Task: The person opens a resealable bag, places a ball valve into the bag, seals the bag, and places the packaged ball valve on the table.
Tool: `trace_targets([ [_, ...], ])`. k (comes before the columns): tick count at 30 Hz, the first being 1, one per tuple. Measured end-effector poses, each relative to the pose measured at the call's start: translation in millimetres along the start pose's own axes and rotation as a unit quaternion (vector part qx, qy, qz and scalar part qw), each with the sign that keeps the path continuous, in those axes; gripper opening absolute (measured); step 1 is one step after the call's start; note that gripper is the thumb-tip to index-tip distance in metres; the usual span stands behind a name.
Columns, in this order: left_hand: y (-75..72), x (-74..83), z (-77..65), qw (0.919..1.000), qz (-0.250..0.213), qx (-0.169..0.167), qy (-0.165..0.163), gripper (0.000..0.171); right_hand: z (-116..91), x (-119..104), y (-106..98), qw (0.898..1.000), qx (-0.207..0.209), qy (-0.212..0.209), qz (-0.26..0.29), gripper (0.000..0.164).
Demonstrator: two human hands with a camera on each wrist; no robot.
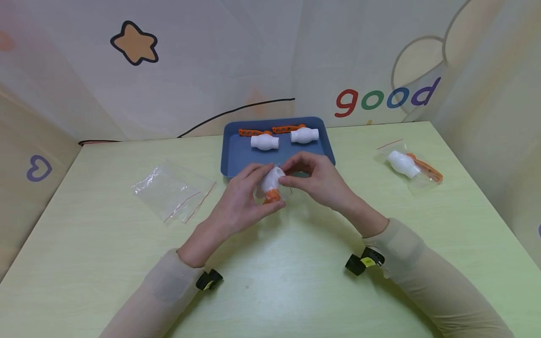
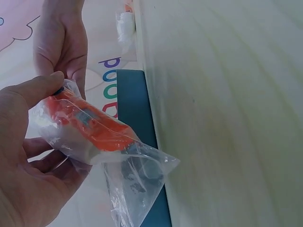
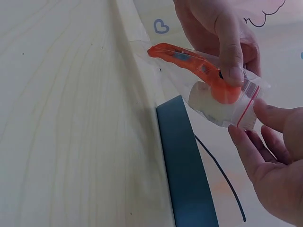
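Between the forearms, the near tabletop [image 1: 287, 291] gives a broad lane up to the held bagged fitting [image 1: 272, 180], where the left hand [image 1: 243, 199] and right hand [image 1: 319, 180] hem it in. Behind, the tray [image 1: 241, 157] has room before its white fittings [image 1: 264, 142]; clearance under the hands is hard to judge. Flat bags [image 1: 165, 190] lie leftward, another bagged fitting [image 1: 403, 164] rightward.

Long beige sleeves [image 1: 435, 277], lightly creased; black, blocky wrist cameras [image 1: 356, 265] with yellow labels [image 1: 368, 262]; left hand [image 1: 240, 201] and right hand [image 1: 320, 182] bare.
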State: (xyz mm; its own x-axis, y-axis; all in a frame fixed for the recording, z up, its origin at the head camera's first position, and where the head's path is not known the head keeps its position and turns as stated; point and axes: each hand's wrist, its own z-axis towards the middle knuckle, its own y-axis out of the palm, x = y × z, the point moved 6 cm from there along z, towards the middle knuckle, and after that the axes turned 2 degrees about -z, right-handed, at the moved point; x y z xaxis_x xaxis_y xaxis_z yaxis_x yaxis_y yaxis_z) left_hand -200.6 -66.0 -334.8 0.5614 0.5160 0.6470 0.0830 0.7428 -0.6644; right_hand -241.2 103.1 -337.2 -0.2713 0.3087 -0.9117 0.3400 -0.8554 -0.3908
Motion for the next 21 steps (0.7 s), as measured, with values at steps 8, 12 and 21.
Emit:
trace_targets([
  [8,0.2,0.2,-0.6,1.0000,-0.002,0.002,0.000,0.074,0.0,2.4,1.4,1.000,-0.013,0.018,0.017,0.034],
  [12,0.7,-0.6,-0.7,1.0000,-0.003,0.006,0.004,0.073,-1.2,8.9,3.8,0.997,-0.058,0.043,0.018,0.035],
  [21,2.0,-1.3,-1.0,1.0000,-0.002,0.004,0.001,0.071,-2.8,11.1,9.0,0.996,-0.080,0.031,0.014,0.027],
])
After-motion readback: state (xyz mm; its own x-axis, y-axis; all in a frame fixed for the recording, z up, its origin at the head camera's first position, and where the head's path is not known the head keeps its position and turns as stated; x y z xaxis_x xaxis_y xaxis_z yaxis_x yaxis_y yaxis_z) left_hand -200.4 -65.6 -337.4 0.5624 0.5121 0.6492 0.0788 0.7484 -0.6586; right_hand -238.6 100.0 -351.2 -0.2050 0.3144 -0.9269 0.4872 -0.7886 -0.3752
